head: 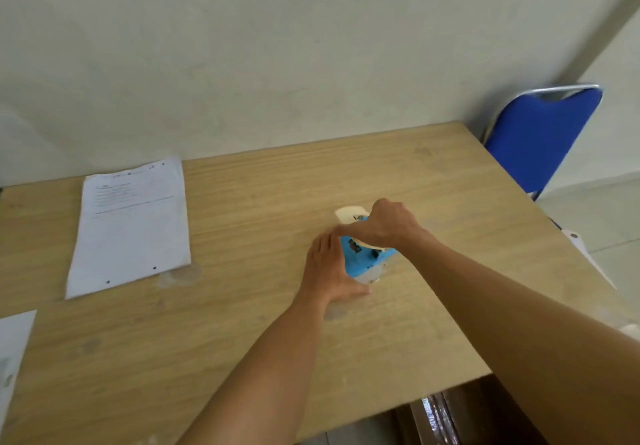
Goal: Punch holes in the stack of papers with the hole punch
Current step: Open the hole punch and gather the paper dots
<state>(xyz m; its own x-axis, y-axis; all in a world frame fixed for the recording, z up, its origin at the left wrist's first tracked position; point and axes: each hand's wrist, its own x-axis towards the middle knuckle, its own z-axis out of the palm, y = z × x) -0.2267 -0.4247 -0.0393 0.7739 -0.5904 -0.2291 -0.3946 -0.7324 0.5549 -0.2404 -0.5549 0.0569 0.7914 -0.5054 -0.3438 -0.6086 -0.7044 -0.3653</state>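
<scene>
A blue hole punch (363,259) with a cream lever and a pale clear base stands on the wooden table (242,340), right of centre. My right hand (384,225) grips it from above, fingers wrapped over the lever. My left hand (329,271) presses flat against the punch's left side, thumb near its base. A stack of white printed papers (131,226) lies flat at the table's far left, well apart from both hands, with two small dark holes near its close edge.
A second white sheet (14,347) pokes in at the left edge. A blue chair (540,136) stands beyond the table's far right corner. A pale wall runs behind the table. The table's near edge drops off at lower right.
</scene>
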